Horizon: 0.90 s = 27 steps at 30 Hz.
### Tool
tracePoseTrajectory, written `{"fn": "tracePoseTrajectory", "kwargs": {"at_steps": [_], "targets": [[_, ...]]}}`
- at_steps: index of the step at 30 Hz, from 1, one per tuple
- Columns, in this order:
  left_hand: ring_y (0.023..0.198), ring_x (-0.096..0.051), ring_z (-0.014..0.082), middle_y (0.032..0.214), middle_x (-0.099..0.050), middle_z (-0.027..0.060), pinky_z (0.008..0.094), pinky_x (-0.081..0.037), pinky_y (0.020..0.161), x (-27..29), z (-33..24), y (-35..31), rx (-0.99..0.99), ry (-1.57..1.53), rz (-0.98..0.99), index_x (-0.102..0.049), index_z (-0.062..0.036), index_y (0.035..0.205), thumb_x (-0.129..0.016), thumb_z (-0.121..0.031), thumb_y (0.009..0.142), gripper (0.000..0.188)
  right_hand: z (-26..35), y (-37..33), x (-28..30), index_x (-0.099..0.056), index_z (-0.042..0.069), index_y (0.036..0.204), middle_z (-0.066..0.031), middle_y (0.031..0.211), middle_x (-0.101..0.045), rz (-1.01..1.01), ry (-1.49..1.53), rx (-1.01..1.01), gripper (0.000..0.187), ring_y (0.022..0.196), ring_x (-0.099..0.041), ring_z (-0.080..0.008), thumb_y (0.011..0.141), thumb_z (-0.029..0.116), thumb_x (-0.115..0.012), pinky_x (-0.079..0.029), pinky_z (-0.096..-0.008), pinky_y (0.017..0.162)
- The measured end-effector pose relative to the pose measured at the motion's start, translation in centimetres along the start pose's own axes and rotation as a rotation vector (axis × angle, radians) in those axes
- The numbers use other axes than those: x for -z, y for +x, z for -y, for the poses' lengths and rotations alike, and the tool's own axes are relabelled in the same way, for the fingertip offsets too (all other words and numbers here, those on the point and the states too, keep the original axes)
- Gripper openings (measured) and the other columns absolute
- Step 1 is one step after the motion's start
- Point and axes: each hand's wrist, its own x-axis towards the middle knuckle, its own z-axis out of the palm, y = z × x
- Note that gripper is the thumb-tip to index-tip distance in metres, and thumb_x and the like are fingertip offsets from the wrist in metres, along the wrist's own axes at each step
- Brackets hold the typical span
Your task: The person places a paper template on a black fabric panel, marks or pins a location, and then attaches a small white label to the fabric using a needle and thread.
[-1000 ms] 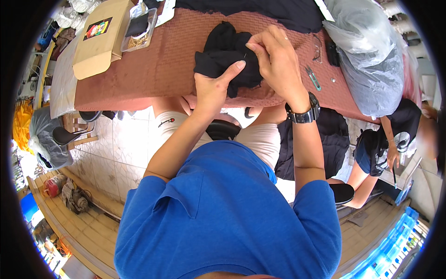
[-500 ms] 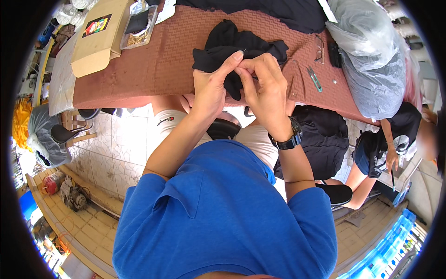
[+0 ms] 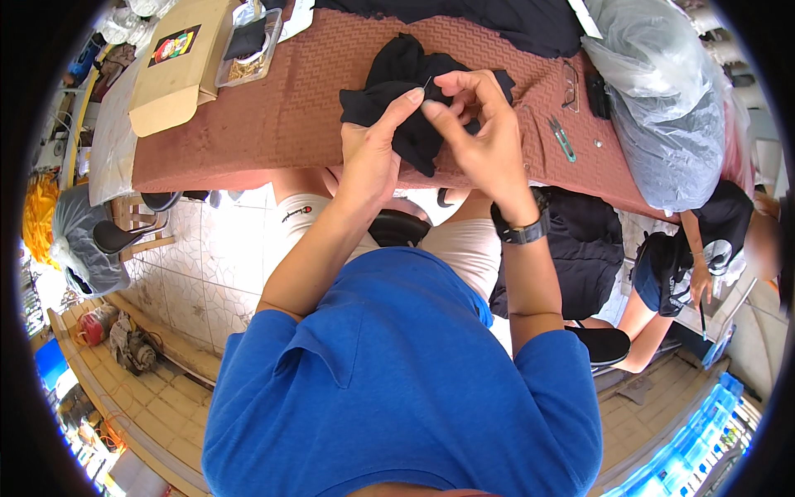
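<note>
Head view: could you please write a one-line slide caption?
Both hands, left hand and right hand, pinch a needle over black cloth on a brown-covered table.

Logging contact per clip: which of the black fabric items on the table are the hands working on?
The small crumpled black cloth at the table's middle, pinched by both hands; the larger dark fabric lies untouched along the far edge.
</note>
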Motion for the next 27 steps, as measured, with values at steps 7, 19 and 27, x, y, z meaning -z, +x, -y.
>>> {"fn": "tracePoseTrajectory", "kwargs": {"at_steps": [7,19,27], "targets": [[0.090,-0.066,0.0100,0.099,-0.071,0.0042,0.0262,-0.053,0.083,0.7,1.1,0.1,-0.035,0.084,-0.001,-0.071,-0.0008,0.104,-0.077,-0.007,0.088,0.018,-1.2,1.7,1.3,-0.070,0.004,0.101,-0.0033,0.090,-0.058,0.200,0.028,-0.025,0.010,0.074,-0.051,-0.0132,0.093,0.010,-0.069,-0.042,-0.0258,0.066],[0.088,-0.067,0.0133,0.096,-0.072,0.0079,0.0274,-0.054,0.081,3.2,1.3,-0.3,-0.068,0.235,-0.035,-0.070,0.0031,0.102,-0.076,-0.006,0.088,0.017,-1.7,8.0,7.4,-0.057,0.003,0.105,-0.0109,0.098,-0.063,-0.145,0.787,-0.102,0.015,0.084,-0.059,-0.0171,0.107,0.016,-0.051,-0.051,-0.0293,0.078],[0.089,-0.066,0.0140,0.097,-0.071,0.0086,0.0280,-0.054,0.080,4.4,1.2,-0.5,-0.015,0.345,0.003,-0.069,0.0033,0.103,-0.075,-0.006,0.089,0.018,-4.1,12.1,16.3,-0.056,0.002,0.099,-0.0030,0.086,-0.050,-0.076,0.666,0.106,0.012,0.076,-0.041,-0.0122,0.105,0.012,-0.052,-0.038,-0.0267,0.071]]}}
